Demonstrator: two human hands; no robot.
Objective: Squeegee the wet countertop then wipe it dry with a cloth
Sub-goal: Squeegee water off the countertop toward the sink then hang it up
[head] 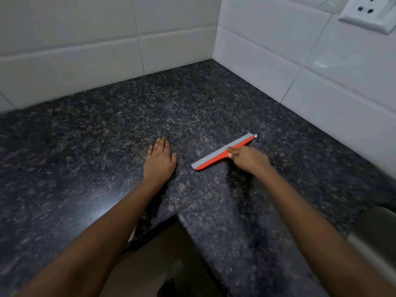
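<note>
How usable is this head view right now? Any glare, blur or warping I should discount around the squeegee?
Head view: dim overall; wide-angle bending bows the tile lines. Glare streaks the right wall tiles under the socket. Squeegee and right hand are fairly sharp; left hand too. Forearms and the near countertop edge smear softly. Water droplets by the blade's far tip barely show.

Setting: home kitchen, corner of an L-shaped counter. Evidence: dark speckled granite countertop [132, 116] w/ polished surface, meeting two walls of large glossy white tiles [70, 35] as backsplash; white wall socket plate [371, 12] set in the tiles at upper right. Steel sink rim [377, 239] at right edge, partly cut off by frame; pale floor [154, 258] below the counter's inner corner.
</note>
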